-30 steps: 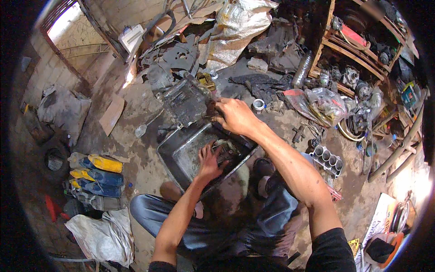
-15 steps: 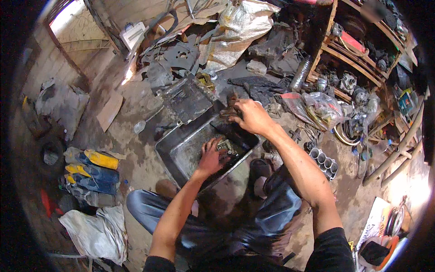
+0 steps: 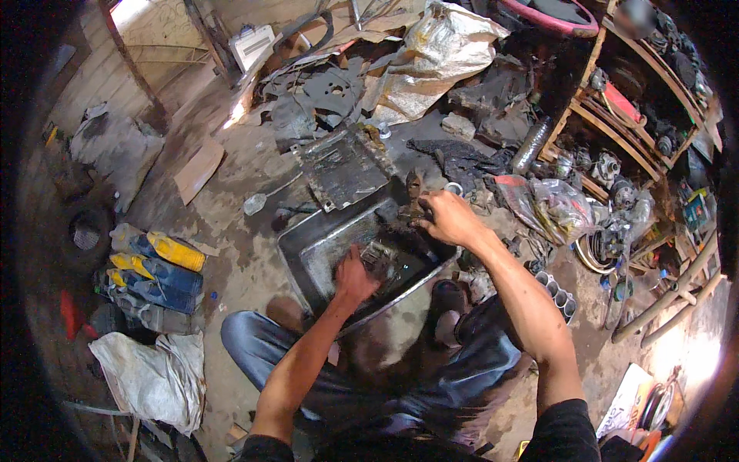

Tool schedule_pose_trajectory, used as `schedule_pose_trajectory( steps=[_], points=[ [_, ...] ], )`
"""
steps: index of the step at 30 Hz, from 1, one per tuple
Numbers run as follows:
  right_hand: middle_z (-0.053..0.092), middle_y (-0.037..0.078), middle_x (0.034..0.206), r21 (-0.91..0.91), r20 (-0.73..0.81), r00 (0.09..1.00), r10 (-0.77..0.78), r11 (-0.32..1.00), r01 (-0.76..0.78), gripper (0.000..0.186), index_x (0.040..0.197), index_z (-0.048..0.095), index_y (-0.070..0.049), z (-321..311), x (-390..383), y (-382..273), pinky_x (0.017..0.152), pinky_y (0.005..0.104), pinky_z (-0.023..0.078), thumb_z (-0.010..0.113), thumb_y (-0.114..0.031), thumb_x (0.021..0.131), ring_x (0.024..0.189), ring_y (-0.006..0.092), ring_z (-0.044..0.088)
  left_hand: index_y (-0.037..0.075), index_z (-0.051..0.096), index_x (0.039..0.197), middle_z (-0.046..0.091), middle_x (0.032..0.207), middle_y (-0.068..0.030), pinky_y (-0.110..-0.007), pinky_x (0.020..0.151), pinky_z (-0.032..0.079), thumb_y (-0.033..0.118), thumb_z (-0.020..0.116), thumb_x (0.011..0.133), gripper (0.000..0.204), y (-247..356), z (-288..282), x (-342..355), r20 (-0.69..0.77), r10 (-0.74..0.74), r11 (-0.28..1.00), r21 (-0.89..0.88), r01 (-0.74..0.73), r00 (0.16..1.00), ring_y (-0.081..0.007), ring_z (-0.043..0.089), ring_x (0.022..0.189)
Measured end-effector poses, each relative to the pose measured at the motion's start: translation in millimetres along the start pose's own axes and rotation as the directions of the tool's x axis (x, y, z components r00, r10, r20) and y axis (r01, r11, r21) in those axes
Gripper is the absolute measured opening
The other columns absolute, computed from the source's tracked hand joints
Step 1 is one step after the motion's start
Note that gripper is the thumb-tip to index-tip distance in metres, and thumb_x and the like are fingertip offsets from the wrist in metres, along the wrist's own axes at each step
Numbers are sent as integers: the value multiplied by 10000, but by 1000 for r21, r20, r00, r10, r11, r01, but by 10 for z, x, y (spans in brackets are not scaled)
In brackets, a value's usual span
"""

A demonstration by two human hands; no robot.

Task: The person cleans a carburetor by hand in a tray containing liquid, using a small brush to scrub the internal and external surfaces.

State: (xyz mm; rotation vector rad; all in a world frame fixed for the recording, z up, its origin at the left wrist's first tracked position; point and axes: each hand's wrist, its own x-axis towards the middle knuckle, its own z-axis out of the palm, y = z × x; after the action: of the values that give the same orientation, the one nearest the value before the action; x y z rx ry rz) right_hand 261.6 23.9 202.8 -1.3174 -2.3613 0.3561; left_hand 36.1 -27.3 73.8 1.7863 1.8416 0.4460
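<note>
A black rectangular tub with wet, grimy insides stands on the floor between my knees. In it, my left hand is closed on the left side of a small metal machine part; the fingertips are partly hidden. At the tub's far right corner, my right hand pinches a dark, greasy brown piece that sticks up past the fingers; its exact kind is unclear. Against the tub's far edge lies a flat, dirty dark metal panel.
Yellow and blue bottles and a white sack lie on the left. A large pale sack and scrap are piled at the back. Right are a wooden rack, plastic bags and a metal block with round bores.
My left hand's fingers, spread over the metal part before, now close around its left side. My right hand still holds the dark piece. The whole view has shifted slightly.
</note>
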Motion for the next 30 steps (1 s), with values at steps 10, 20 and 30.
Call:
schedule_pose_trajectory(
  steps=[10, 20, 30],
  points=[
    [635, 224, 816, -30, 53, 994, 99, 995, -98, 308, 953, 635, -33, 443, -37, -104, 734, 470, 493, 693, -235, 728, 810, 399, 610, 50, 283, 1372, 266, 1389, -273, -444, 1016, 356, 257, 801, 617, 938, -85, -209, -183, 305, 127, 921, 317, -227, 944, -425, 407, 1195],
    [637, 238, 852, -74, 154, 967, 205, 978, -196, 411, 1076, 619, -59, 596, -280, -41, 777, 467, 489, 700, -240, 716, 835, 406, 608, 48, 376, 1330, 464, 1310, -69, -398, 1087, 263, 245, 816, 478, 979, -327, -167, 275, 382, 667, 501, 405, -765, 640, -253, 452, 1198],
    [629, 257, 842, 93, 30, 959, 282, 954, -284, 405, 1012, 605, 22, 668, -91, -92, 764, 459, 501, 712, -218, 704, 829, 413, 614, -66, 435, 1201, 552, 1125, -214, -380, 952, 412, 557, 770, 506, 992, -352, -152, 178, 27, 147, 889, 435, -144, 989, -335, 534, 1077]
  ],
)
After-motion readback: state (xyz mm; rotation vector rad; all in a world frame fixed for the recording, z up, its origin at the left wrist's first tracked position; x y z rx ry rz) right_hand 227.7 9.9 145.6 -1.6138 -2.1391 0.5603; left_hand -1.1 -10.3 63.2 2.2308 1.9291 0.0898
